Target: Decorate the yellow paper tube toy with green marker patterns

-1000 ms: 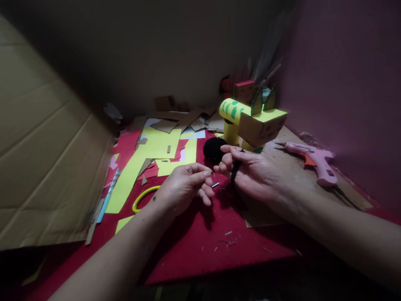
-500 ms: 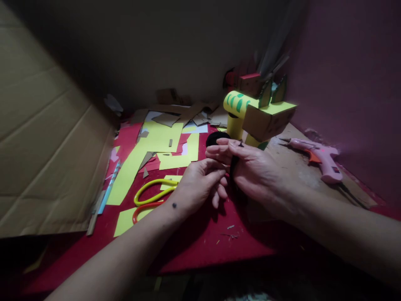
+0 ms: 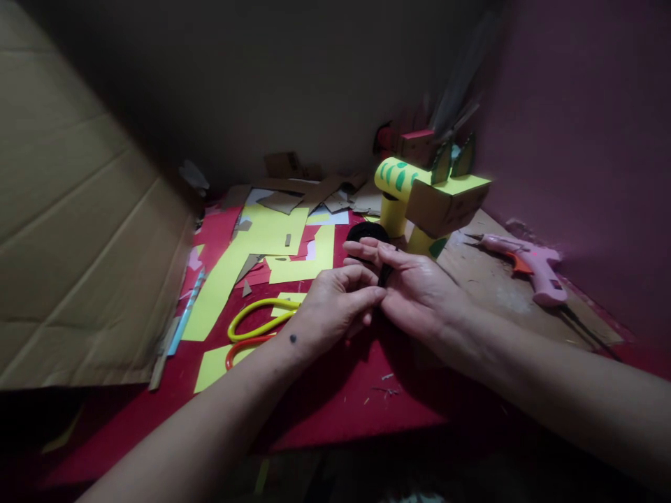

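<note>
My left hand (image 3: 340,300) is closed in a pinch, thumb against fingers, at the palm of my right hand. A dark strand (image 3: 386,271), like black yarn or cord, shows at the pinch; its ends are hidden. My right hand (image 3: 414,283) is turned palm up with its fingers stretched out towards the left, the strand lying against it. Just behind the fingers sits a fuzzy black roll (image 3: 367,229). Beyond my right hand stands a yellow paper-and-cardboard animal figure (image 3: 401,178) with green markings, a box head and two upright ears.
Yellow-and-orange-handled scissors (image 3: 262,307) lie left of my hands, partly under my left arm. Yellow paper offcuts (image 3: 262,227) and cardboard scraps (image 3: 283,201) cover the back. A pink glue gun (image 3: 545,269) rests on cardboard at right. A large cardboard panel (image 3: 78,230) stands at left.
My left fingertips have moved slightly right, closer against my right palm. My right hand has turned more palm up, and the dark strand across it shows less. The view has shifted slightly.
</note>
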Tool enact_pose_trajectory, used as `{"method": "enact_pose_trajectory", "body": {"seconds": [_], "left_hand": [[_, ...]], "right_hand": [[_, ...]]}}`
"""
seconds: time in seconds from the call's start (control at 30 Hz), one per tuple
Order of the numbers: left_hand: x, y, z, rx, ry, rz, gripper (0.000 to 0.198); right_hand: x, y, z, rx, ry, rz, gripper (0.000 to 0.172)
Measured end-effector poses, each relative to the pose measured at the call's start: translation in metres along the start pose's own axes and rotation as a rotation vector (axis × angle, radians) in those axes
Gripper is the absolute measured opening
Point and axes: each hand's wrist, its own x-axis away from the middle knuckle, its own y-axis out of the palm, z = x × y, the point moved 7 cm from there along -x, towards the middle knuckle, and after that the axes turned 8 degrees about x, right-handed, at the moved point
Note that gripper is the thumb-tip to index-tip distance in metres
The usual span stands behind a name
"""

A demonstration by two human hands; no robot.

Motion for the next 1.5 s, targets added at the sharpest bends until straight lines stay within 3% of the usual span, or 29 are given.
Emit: {"method": "enact_pose_trajectory", "body": {"seconds": [0.17, 0.33, 0.47, 0.63, 0.93, 1.13, 1.33, 1.5], "left_hand": [[-0.002, -0.011, 0.003, 0.129, -0.062, -0.049, 0.017], [-0.004, -0.022, 0.007, 0.278, -0.165, -0.114, 0.011], [-0.004, -0.023, 0.006, 0.339, -0.186, -0.131, 0.011], [-0.004, -0.021, 0.002, 0.346, -0.193, -0.119, 0.013], [-0.01, -0.026, -0.003, 0.312, -0.182, -0.039, 0.018], [-0.006, -0.026, -0.003, 0.253, -0.173, 0.014, 0.017], [-0.001, -0.023, -0.004, 0.166, -0.189, -0.003, 0.015], [-0.003, -0.024, -0.006, 0.11, -0.195, -0.042, 0.015]], "right_hand": [[0.005, 0.007, -0.009, 0.059, 0.029, -0.12, 0.008], [0.01, -0.01, -0.027, 0.202, -0.033, -0.136, 0.033], [0.011, -0.022, -0.019, 0.362, -0.061, -0.158, 0.037], [0.014, -0.022, -0.005, 0.466, -0.055, -0.193, 0.035], [0.013, -0.026, -0.011, 0.582, -0.135, -0.126, 0.053], [0.018, -0.025, -0.019, 0.77, -0.273, -0.052, 0.06], [0.027, -0.014, -0.025, 0.902, -0.4, -0.128, 0.036], [0.03, -0.009, -0.029, 1.042, -0.51, -0.165, 0.027]]}}
